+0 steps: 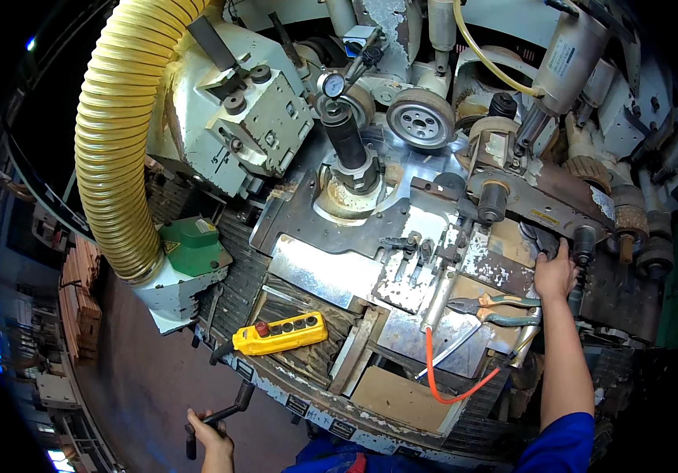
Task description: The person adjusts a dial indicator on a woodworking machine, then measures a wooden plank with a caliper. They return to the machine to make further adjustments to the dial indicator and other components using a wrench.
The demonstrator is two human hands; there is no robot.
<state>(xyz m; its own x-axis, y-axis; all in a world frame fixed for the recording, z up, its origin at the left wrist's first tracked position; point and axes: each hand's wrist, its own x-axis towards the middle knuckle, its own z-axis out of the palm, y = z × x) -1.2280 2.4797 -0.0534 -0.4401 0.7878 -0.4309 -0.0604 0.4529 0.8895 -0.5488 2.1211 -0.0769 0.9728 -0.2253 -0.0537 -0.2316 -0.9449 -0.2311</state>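
At the lower left, my left hand is closed round a black crank handle at the machine's front edge. My right hand reaches in at the right, beneath a roller unit. Its thumb and a finger lie against a dark part under that unit; the other fingertips are hidden, and what they grip cannot be made out. Just left of my right wrist lie pliers with green and tan handles. Beside them is a metal cylinder with an orange air hose.
A yellow push-button pendant rests on the slatted front bed. Farther back stand a black spindle, a dial gauge and a rubber-rimmed wheel. A yellow ribbed duct curves down on the left. Stacked wood lies beyond it.
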